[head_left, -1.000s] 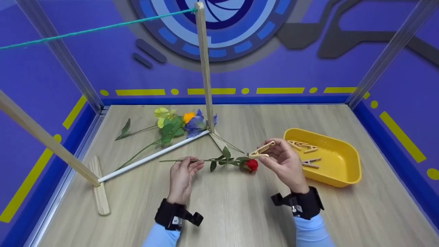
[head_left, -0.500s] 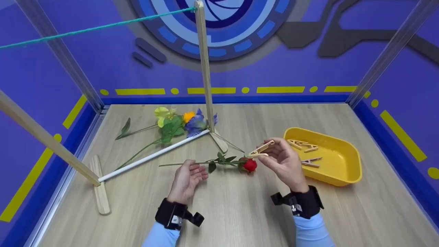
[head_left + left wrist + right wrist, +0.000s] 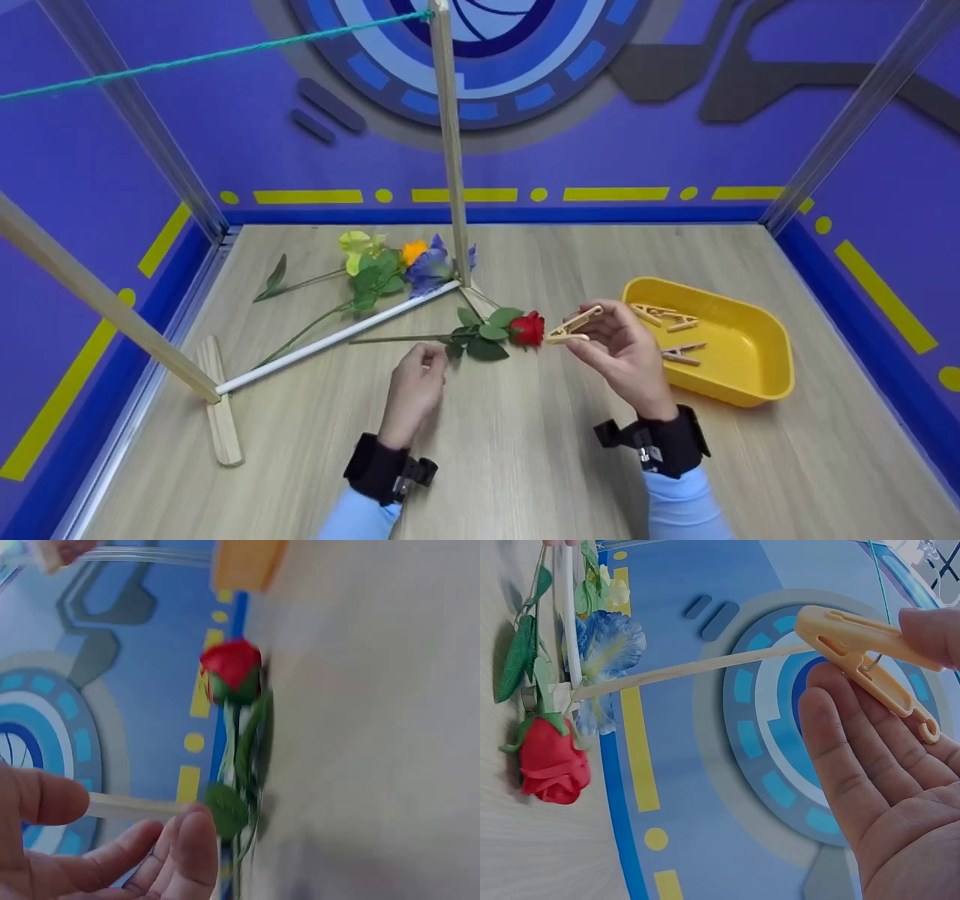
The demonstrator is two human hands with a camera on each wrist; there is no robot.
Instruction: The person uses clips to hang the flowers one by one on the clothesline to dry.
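A red artificial rose (image 3: 529,328) lies across the middle of the wood-grain table, bloom to the right and stem to the left. My left hand (image 3: 415,386) is just in front of its stem and lower leaves (image 3: 480,345). In the left wrist view the thumb stands apart from the loosely bent fingers (image 3: 196,847), with nothing held between them and the rose (image 3: 234,671) beyond. My right hand (image 3: 628,360) pinches a pale yellow clothespin (image 3: 574,327) by its handle end, close to the bloom. The right wrist view shows this clothespin (image 3: 855,649) between thumb and fingers.
A yellow tray (image 3: 750,352) holding several clothespins (image 3: 681,352) stands at the right. Behind the rose are a white rod (image 3: 337,343), a wooden post (image 3: 450,150) with green string (image 3: 225,56), and blue (image 3: 431,270), orange (image 3: 412,252) and yellow-green flowers (image 3: 358,251).
The left hand has let go of the rose's stem and now sits closer to the leaves. The rose has shifted back and slightly left, its leaves turned. The right hand stays nearly still with the clothespin.
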